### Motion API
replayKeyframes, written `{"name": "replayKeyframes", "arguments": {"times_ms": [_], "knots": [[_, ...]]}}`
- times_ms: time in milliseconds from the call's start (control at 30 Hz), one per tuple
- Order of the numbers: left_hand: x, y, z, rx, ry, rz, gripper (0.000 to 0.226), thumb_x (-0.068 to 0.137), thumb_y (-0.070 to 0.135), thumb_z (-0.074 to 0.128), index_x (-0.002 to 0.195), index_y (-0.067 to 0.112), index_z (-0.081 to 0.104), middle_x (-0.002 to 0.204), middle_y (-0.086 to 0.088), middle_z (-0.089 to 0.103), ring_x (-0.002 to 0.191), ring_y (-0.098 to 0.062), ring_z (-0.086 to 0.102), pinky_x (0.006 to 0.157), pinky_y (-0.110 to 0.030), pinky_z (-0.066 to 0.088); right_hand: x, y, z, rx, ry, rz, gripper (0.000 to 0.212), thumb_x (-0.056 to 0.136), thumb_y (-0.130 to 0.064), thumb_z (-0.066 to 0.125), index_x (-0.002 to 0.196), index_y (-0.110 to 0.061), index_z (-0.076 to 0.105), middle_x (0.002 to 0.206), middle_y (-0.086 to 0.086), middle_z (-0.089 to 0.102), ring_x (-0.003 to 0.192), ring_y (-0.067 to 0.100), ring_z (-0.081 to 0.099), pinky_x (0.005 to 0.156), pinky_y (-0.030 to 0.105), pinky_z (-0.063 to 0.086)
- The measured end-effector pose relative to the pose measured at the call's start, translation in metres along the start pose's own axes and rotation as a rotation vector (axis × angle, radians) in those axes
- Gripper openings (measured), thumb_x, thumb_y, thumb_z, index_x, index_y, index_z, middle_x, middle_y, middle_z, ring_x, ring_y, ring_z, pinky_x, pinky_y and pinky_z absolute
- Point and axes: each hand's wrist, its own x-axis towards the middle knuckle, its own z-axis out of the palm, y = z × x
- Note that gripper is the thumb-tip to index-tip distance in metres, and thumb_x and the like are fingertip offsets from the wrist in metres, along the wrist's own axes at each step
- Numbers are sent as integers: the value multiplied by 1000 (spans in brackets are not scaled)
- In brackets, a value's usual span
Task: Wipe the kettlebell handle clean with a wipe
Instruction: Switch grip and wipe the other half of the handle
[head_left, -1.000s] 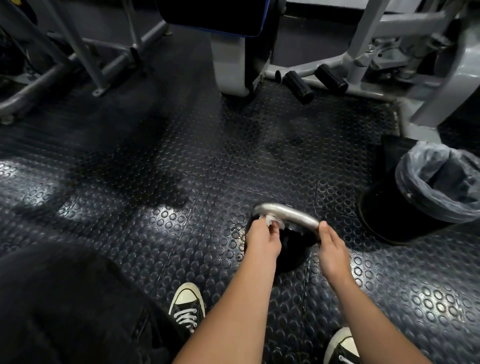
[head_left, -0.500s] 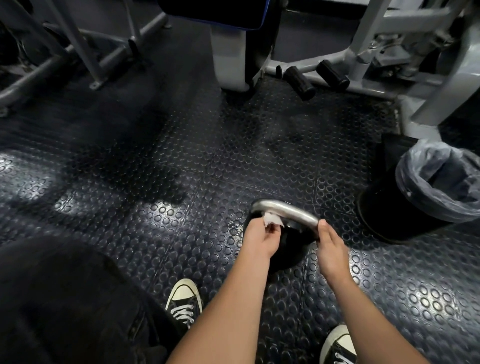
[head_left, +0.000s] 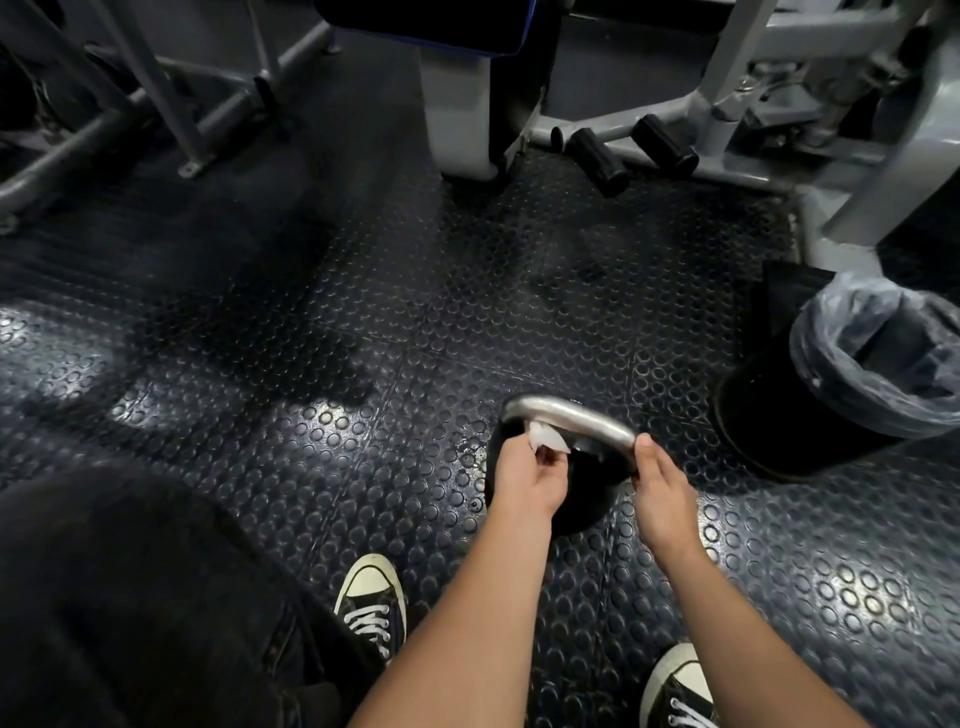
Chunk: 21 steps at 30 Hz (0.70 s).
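Dark gym floor, silver handle, white wipe

The floor (head_left: 519, 312) is blue-black rubber patterned with raised rings; the kettlebell (head_left: 524, 499) is black with a silver-grey handle (head_left: 566, 413); the wipe (head_left: 545, 441) is white; the bin (head_left: 769, 415) is black with a pale grey-blue liner (head_left: 878, 358); the shoes (head_left: 371, 605) are black with white laces and cream toecaps.

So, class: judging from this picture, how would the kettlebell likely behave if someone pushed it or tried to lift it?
The kettlebell is probably heavy for its size: a dark solid body under a thick metal handle. It sits low and wide on the studded rubber floor, so a push likely won't slide or tip it. The shiny handle may feel slippery.
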Motion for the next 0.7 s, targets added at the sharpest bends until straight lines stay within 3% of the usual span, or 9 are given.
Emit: {"name": "replayKeyframes", "arguments": {"times_ms": [100, 300, 367, 500, 600, 700], "knots": [[0, -4, 1, 54, -3, -7, 29, 107, -10, 45, 85, 1, 59, 71, -10, 62, 71, -15, 56, 40, -15, 50, 0, -3, -1, -2, -2, -3, 61, 96, -63, 34, 139, -25, 53, 137, 2, 56, 126, 20, 49, 108, 38, 34], [2, 7, -3, 6, 2, -2, 25, 107, -10, 47, 88, 0, 60, 81, -10, 62, 75, -15, 58, 42, -16, 53, -1, -5, -2, 3, -3, -5, 59, 98, -60, 36, 139, -22, 53, 138, 1, 56, 127, 19, 48, 103, 31, 31], [0, 2, -6, 27, -33, -22, 27, 108, -10, 47, 86, -1, 60, 68, -10, 66, 73, -14, 57, 42, -16, 52, -1, -4, -2, -6, -4, -11, 58, 98, -59, 36, 140, -21, 53, 140, 1, 55, 129, 20, 47, 106, 32, 30], [12, 5, -3, 43, 34, -20, 24, 110, -8, 45, 93, 0, 60, 85, -11, 61, 76, -15, 57, 46, -18, 53, 1, 1, -1, -5, -12, -15, 67, 92, -70, 34, 138, -25, 54, 136, 0, 58, 126, 19, 50, 111, 40, 35], [16, 9, -3, 88, 44, 81, 29, 110, -6, 39, 91, 1, 59, 72, -4, 58, 68, -7, 54, 41, -10, 46, 2, 1, -2, -3, -13, -2, 68, 92, -70, 34, 139, -25, 54, 137, 0, 57, 127, 19, 50, 112, 42, 34], [8, 1, -6, 129, 22, 44, 29, 108, -10, 38, 90, -2, 58, 82, -10, 57, 74, -13, 56, 41, -14, 50, 3, 1, -2, -18, -14, -14, 65, 93, -68, 35, 138, -25, 54, 136, 1, 58, 126, 20, 50, 111, 41, 35]]}}
